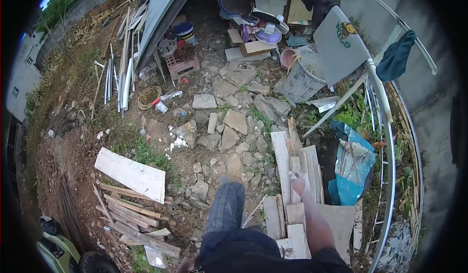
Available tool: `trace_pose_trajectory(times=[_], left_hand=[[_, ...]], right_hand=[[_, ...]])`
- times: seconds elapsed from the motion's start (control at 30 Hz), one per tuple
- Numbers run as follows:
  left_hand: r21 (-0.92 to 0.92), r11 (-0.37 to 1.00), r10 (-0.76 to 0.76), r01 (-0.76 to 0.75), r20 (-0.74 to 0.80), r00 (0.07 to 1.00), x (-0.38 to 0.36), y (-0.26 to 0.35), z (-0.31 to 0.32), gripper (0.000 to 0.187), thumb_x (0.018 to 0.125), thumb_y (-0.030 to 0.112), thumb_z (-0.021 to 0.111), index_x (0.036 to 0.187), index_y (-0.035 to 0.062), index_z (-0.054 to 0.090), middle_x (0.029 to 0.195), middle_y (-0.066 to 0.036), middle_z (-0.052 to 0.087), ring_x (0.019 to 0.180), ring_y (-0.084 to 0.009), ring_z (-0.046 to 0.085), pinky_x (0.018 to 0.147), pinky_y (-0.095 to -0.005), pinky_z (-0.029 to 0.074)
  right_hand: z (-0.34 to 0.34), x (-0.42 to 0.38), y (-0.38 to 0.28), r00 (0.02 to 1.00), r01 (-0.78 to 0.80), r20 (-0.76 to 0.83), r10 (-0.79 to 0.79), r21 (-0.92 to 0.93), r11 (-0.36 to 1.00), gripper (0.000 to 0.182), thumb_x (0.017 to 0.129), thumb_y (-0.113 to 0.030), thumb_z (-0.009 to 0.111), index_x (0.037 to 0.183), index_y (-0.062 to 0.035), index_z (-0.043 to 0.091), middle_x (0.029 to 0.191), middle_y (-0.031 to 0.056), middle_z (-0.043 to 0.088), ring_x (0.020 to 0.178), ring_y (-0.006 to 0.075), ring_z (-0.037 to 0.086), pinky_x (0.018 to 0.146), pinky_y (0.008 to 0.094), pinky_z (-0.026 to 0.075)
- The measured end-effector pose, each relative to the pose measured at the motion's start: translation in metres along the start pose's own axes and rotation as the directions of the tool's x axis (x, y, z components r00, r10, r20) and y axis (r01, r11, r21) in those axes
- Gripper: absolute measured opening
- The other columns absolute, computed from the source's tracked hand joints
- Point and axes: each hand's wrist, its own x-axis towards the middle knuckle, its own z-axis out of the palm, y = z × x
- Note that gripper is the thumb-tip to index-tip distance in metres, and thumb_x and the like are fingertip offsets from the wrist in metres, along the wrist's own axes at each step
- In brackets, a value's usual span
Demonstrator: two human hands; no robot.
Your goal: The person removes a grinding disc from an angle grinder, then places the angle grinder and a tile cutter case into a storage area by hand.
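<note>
My right hand (298,181) reaches down over a stack of pale boards (281,151) at the right of my legs. Its fingers are small in view, and whether they grip a board cannot be made out. Of my left hand, only a bit of skin (186,265) shows at the bottom edge, beside my dark shirt; its fingers are hidden. My bent knee in grey trousers (226,204) is at the centre. A wide grey panel (336,222) lies right of my forearm.
A white board (131,173) and loose planks (131,212) lie at left. Flat stones (235,121) form a path ahead. A grey bucket (303,83), a cardboard box (253,47) and a metal rail (390,175) stand beyond and right. A blue sheet (353,163) lies nearby.
</note>
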Motion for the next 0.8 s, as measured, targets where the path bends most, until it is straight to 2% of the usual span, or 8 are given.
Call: trace_pose_trajectory(times=[0.1,0.2,0.23,0.27,0.3,0.33,0.43,0.8], left_hand=[[0.244,0.826,0.491,-0.508,0.131,0.861,0.053,0.02,-0.062,0.058,0.083,0.046,0.067,0.132,0.0171,0.055,0.122,-0.018,0.064,0.101,-0.0341,0.066,0.085,-0.0461,0.053],[0.452,0.756,0.421,-0.473,0.216,0.881,0.169,0.054,-0.156,0.059,0.082,0.044,0.068,0.133,0.0178,0.055,0.126,-0.013,0.063,0.099,-0.0323,0.067,0.085,-0.0448,0.054],[0.079,0.974,0.204,-0.21,0.081,0.976,0.231,0.071,-0.203,0.056,0.083,0.042,0.068,0.133,0.0179,0.055,0.124,-0.01,0.064,0.098,-0.0299,0.067,0.08,-0.0425,0.055],[-0.358,0.932,-0.047,0.063,0.054,0.997,0.282,0.103,-0.248,0.054,0.084,0.039,0.068,0.132,0.0179,0.055,0.122,-0.006,0.066,0.097,-0.0274,0.068,0.076,-0.0403,0.056],[-0.724,0.667,-0.128,0.174,0.118,0.985,0.279,0.185,-0.346,0.05,0.081,0.032,0.074,0.124,0.0115,0.061,0.111,-0.001,0.068,0.091,-0.0175,0.067,0.067,-0.034,0.055],[-0.446,0.885,-0.117,0.134,0.067,0.991,0.308,0.227,-0.419,0.047,0.077,0.028,0.08,0.114,0.0035,0.063,0.1,-0.003,0.068,0.089,-0.0111,0.064,0.064,-0.0311,0.052],[-0.655,0.668,0.191,-0.353,-0.308,0.932,0.37,0.368,-0.582,0.035,0.081,0.029,0.079,0.099,0.0048,0.062,0.083,0.0,0.063,0.072,-0.0086,0.055,0.063,-0.028,0.045],[-0.947,0.303,0.634,-0.104,0.12,0.764,0.585,0.667,-0.88,0.078,0.097,0.064,0.037,0.141,0.0001,0.039,0.13,-0.017,0.057,0.114,-0.0332,0.062,0.1,-0.0466,0.049]], right_hand=[[-0.007,0.106,-0.124,0.999,0.008,0.042,-0.007,-0.035,0.999,0.037,0.093,-0.029,0.066,0.069,-0.0078,0.047,0.066,-0.0047,0.042,0.063,0.0098,0.039,0.059,0.0296,0.036],[0.048,0.212,-0.092,1.0,-0.003,-0.003,0.003,0.113,0.994,0.037,0.092,-0.025,0.066,0.067,-0.0074,0.045,0.065,-0.0013,0.042,0.065,0.0092,0.04,0.06,0.0292,0.037],[0.062,0.234,-0.098,1.0,-0.024,0.005,0.024,0.236,0.971,0.032,0.091,-0.023,0.067,0.07,-0.0066,0.051,0.065,-0.0003,0.043,0.067,0.0098,0.041,0.061,0.0291,0.037],[0.084,0.263,-0.066,0.993,0.113,0.001,-0.114,0.146,0.983,0.025,0.09,-0.022,0.069,0.074,-0.0058,0.059,0.066,-0.0004,0.047,0.068,0.0099,0.045,0.062,0.0287,0.039],[0.088,0.278,-0.101,0.964,-0.235,0.126,0.233,0.008,0.972,0.018,0.089,-0.02,0.07,0.079,-0.005,0.064,0.07,-0.0017,0.054,0.071,0.009,0.049,0.064,0.0274,0.041],[0.094,0.288,-0.108,0.954,-0.255,0.161,0.255,-0.017,0.967,0.018,0.089,-0.02,0.07,0.079,-0.005,0.064,0.07,-0.0017,0.054,0.071,0.009,0.049,0.064,0.0274,0.041],[0.144,0.35,-0.144,0.952,-0.249,0.264,0.155,0.375,0.893,0.016,0.089,-0.018,0.071,0.081,-0.0048,0.065,0.074,-0.0034,0.059,0.068,0.0058,0.052,0.065,0.0248,0.044],[0.235,0.722,-0.304,0.804,0.022,0.453,-0.385,0.624,0.781,0.031,0.091,-0.025,0.07,0.104,0.0036,0.067,0.091,0.0035,0.069,0.083,0.0105,0.061,0.076,0.0271,0.049]])
